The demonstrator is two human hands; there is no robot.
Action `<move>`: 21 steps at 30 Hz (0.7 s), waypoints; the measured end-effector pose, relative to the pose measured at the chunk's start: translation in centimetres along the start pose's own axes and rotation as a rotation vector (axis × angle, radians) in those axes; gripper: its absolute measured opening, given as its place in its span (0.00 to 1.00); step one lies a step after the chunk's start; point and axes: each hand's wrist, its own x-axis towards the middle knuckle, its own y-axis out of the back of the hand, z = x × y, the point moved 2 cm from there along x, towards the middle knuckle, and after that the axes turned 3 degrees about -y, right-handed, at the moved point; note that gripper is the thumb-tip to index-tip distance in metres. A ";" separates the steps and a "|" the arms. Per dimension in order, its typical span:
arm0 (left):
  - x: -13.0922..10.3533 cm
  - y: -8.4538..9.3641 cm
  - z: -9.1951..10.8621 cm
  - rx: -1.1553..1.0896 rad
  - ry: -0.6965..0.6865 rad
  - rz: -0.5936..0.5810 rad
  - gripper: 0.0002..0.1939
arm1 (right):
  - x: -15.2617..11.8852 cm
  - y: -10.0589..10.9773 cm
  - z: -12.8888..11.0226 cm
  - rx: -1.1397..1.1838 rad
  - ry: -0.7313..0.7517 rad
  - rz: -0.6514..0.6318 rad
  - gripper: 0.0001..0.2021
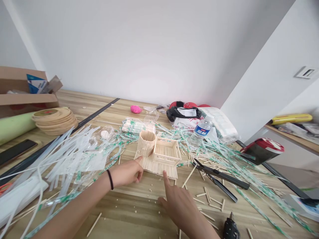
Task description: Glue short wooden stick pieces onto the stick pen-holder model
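A small stick model stands mid-table: a flat base of light wooden sticks point(159, 167), a round stick cylinder point(146, 143) at its left and an open rectangular stick box point(166, 151) at its right. My left hand point(128, 172) is at the base's left front corner, index finger extended toward it and the other fingers curled, with nothing seen in them. My right hand point(178, 202) lies in front of the base, its index finger stretched to the front edge and thumb apart, holding nothing visible.
Right of the model lie black-handled scissors point(219, 176), loose sticks and green-printed wrappers. A water bottle point(201, 129) stands behind them; a glue gun point(231, 227) is near the front edge. Plastic strips point(72, 152), wooden discs point(54, 121) and a cardboard box point(27, 99) are at left.
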 end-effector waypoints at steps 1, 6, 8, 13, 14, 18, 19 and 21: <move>0.0 0.0 0.1 -0.011 -0.008 0.010 0.09 | 0.0 0.0 0.1 -0.003 0.002 0.003 0.35; -0.1 0.2 1.2 -0.115 -0.105 0.052 0.06 | -0.3 0.9 0.4 0.032 0.039 0.106 0.21; -0.1 0.1 1.8 -0.167 -0.128 0.056 0.05 | -0.5 1.6 0.3 0.091 0.070 0.175 0.12; -0.2 -0.3 3.0 -0.576 -0.165 0.031 0.07 | -1.5 3.5 -0.1 0.336 0.158 0.376 0.11; -0.4 -0.2 3.4 -0.680 -0.175 0.033 0.09 | -1.7 3.9 0.0 0.378 0.167 0.419 0.12; -1.2 0.4 4.7 -0.851 -0.205 0.083 0.11 | -2.9 5.0 0.4 0.497 0.217 0.561 0.10; -1.4 0.5 5.0 -0.867 -0.207 0.092 0.11 | -3.2 5.3 0.5 0.531 0.234 0.593 0.10; -1.8 0.7 5.5 -0.886 -0.203 0.104 0.11 | -3.9 5.8 0.6 0.600 0.276 0.655 0.09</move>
